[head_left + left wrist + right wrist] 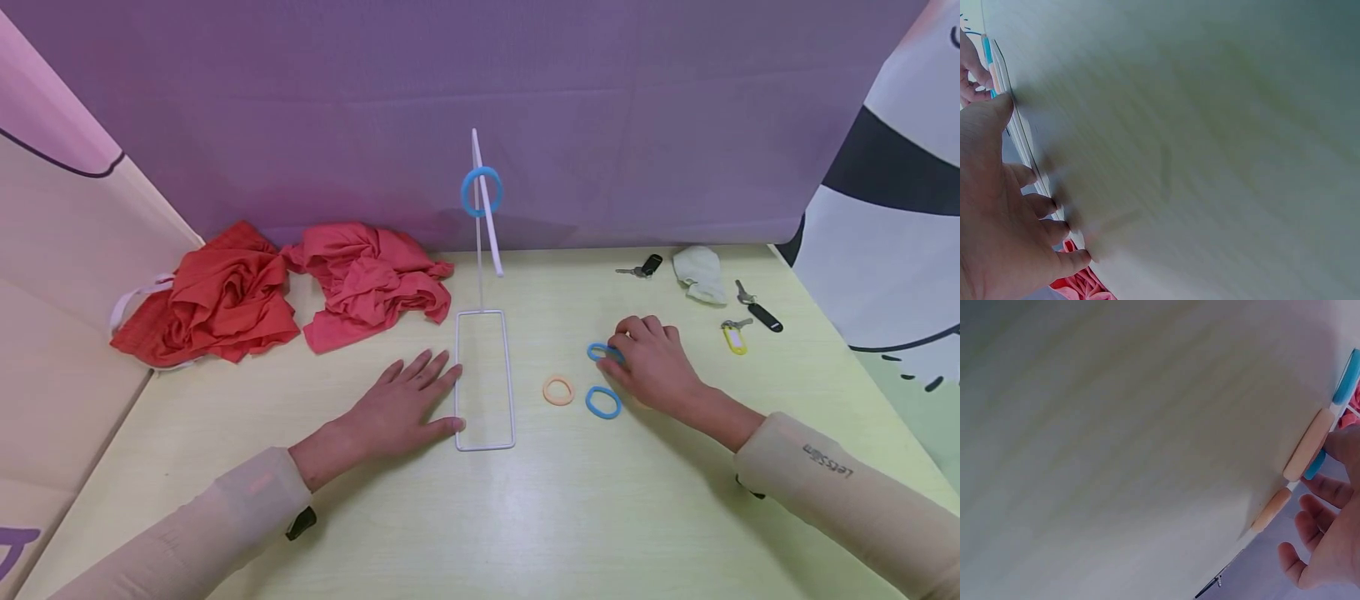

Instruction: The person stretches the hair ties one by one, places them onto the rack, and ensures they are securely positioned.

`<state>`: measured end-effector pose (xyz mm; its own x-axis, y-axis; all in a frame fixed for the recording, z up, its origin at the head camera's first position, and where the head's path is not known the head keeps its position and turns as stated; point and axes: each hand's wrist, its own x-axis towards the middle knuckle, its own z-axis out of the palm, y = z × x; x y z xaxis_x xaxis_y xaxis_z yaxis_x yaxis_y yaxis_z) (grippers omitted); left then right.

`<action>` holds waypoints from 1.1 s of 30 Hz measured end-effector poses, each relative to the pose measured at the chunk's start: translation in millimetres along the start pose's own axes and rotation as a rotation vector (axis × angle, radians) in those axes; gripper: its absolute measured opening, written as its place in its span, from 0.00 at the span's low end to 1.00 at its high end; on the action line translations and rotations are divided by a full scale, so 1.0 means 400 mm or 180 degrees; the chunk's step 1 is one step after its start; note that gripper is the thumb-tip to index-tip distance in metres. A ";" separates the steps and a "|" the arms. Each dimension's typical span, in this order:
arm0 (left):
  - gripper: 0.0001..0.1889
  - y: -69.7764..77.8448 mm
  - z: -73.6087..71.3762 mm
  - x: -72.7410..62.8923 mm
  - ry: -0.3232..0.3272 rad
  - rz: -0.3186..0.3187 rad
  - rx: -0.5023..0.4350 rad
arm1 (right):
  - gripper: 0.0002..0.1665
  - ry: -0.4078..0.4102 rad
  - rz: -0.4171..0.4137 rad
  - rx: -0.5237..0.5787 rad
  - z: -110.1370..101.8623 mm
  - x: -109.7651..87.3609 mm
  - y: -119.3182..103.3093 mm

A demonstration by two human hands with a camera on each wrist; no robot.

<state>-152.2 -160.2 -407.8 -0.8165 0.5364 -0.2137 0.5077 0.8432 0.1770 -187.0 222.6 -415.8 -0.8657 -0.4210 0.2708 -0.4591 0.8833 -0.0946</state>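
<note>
In the head view, my right hand point(654, 365) pinches the far blue ring point(595, 347) between thumb and fingers, low over the table. Nearer me lie a second blue ring point(589, 408) and a peach ring point(547, 390). The right wrist view shows two peach rings, a larger-looking one point(1309, 445) and a smaller-looking one point(1271, 510); the hand mostly hides one of them from above. My left hand point(405, 410) lies spread, its thumb and index fingertips at the left side of the white wire stand's base point(511, 383). Another blue ring point(465, 192) hangs on the stand's upper arm point(491, 229).
Two crumpled cloths, one red point(225, 300) and one pinkish-red point(375, 279), lie at the back left. Keys with a black tag point(652, 265), another black tag point(766, 317) and a yellow tag point(735, 340) lie at the back right, around a small whitish cloth point(700, 273).
</note>
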 end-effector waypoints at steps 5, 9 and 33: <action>0.44 0.000 -0.001 -0.001 0.0016 0.0009 0.0015 | 0.15 0.0079 -0.0032 0.0025 -0.012 0.004 -0.002; 0.44 0.001 -0.002 -0.001 0.0022 0.0015 0.0017 | 0.14 0.0246 -0.0050 0.0080 -0.033 0.011 -0.012; 0.44 0.001 -0.001 -0.003 0.0035 0.0007 -0.0017 | 0.25 0.2137 -0.0994 0.0926 -0.296 0.066 -0.181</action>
<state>-150.9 -160.6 -407.2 -0.8183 0.5379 -0.2026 0.5081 0.8417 0.1826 -153.1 171.9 -288.3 -0.4255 -0.3443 0.8369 -0.7746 0.6167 -0.1402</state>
